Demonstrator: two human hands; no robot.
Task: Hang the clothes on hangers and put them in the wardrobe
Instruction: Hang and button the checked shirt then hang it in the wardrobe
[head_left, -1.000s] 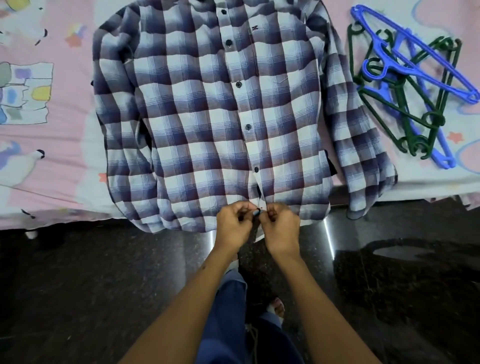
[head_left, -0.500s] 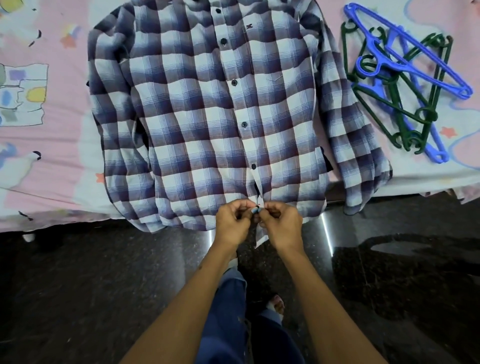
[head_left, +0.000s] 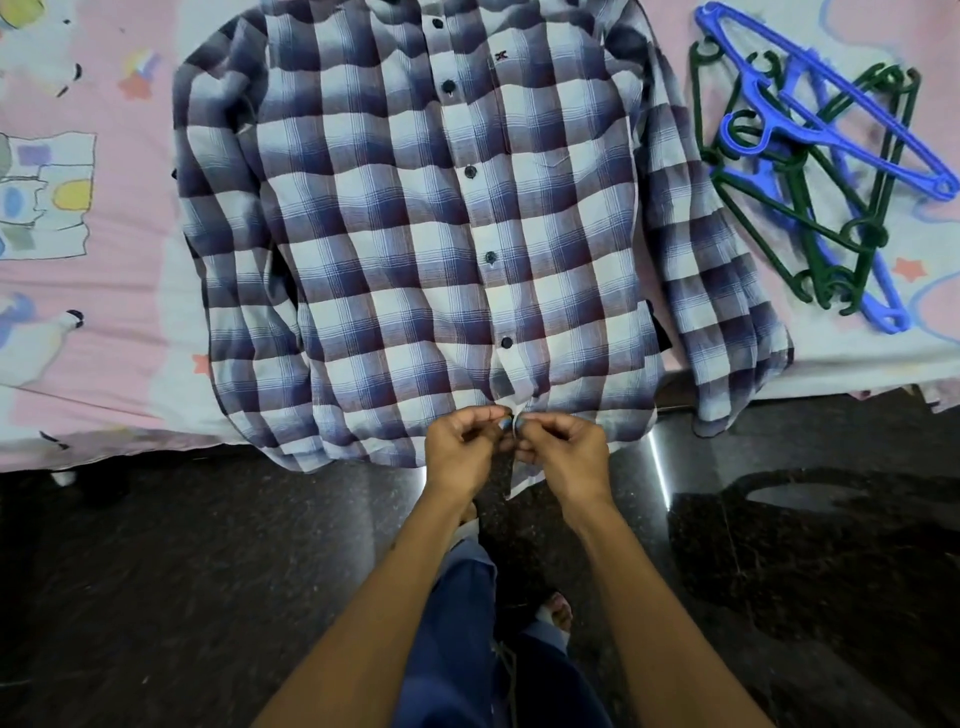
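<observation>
On the bed's edge, the blue-white checked shirt (head_left: 415, 234) lies flat — left hand (head_left: 460, 454) and right hand (head_left: 569, 457) pinching its bottom placket.

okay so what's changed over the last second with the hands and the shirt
Almost nothing. The left hand and right hand still pinch the plaid shirt at its bottom button, working it. The shirt stays flat on the bedsheet, with the pile of hangers untouched beside it.

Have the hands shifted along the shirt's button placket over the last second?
No. Both the left hand and right hand still pinch the checked shirt at its lowest button, by the hem.
</observation>
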